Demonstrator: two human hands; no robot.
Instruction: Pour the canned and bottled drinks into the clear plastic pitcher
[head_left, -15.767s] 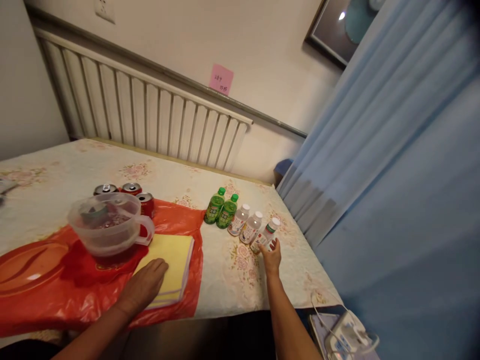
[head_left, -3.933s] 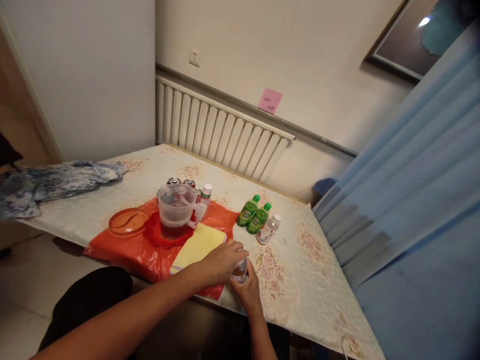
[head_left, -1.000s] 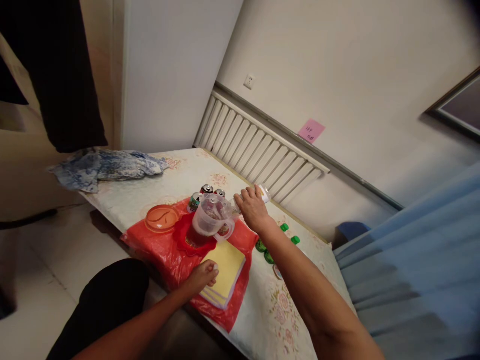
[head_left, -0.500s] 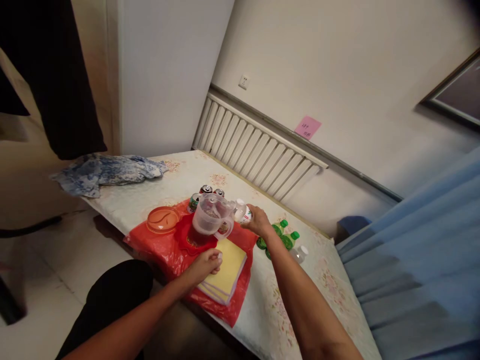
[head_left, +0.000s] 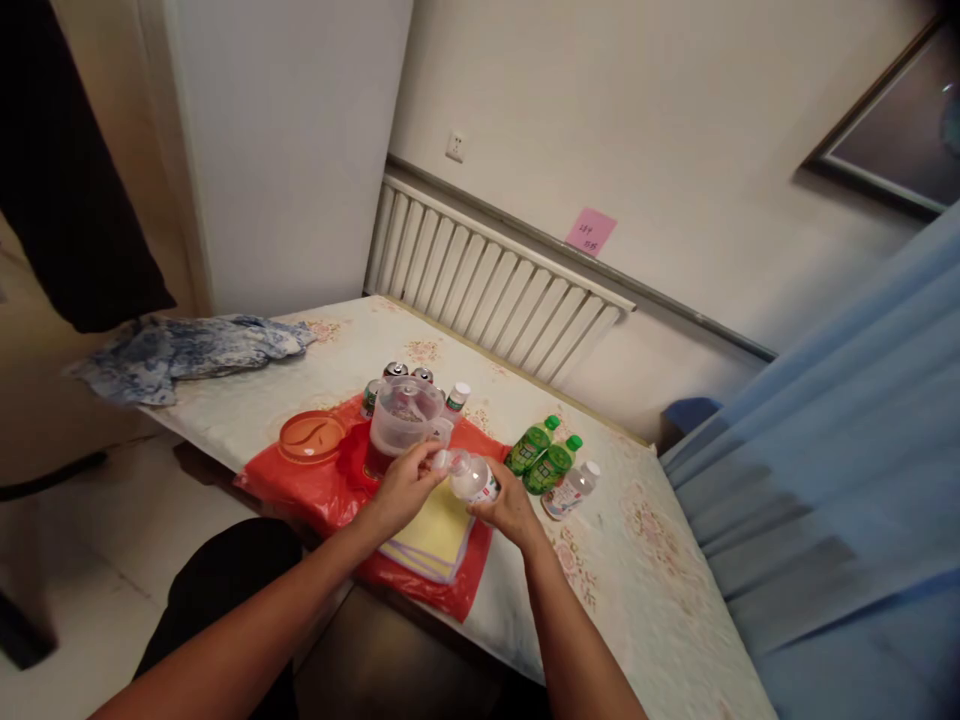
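Note:
My right hand (head_left: pixel 511 505) grips a clear bottle (head_left: pixel 474 480) with a white and red label, tilted so its top points left. The fingers of my left hand (head_left: pixel 409 485) are closed on the bottle's white cap (head_left: pixel 442 461). Just behind them is a clear plastic pitcher (head_left: pixel 405 415) with dark liquid in its lower part, standing in a red dish (head_left: pixel 352 458). Yellow cloths (head_left: pixel 431 535) lie under the bottle on a red plastic sheet (head_left: pixel 289 485). An orange lid (head_left: pixel 312 437) is left of the pitcher.
Several cans (head_left: pixel 395 371) and a white-capped bottle (head_left: pixel 457 397) stand behind the pitcher. Green bottles (head_left: pixel 549 468) and another clear bottle (head_left: pixel 571 490) are at the right. A blue patterned cloth (head_left: pixel 202 350) lies at the table's left end.
My right hand has brought the bottle down and nearer to me. My left hand has risen from the yellow cloths to the cap. The view has shifted slightly.

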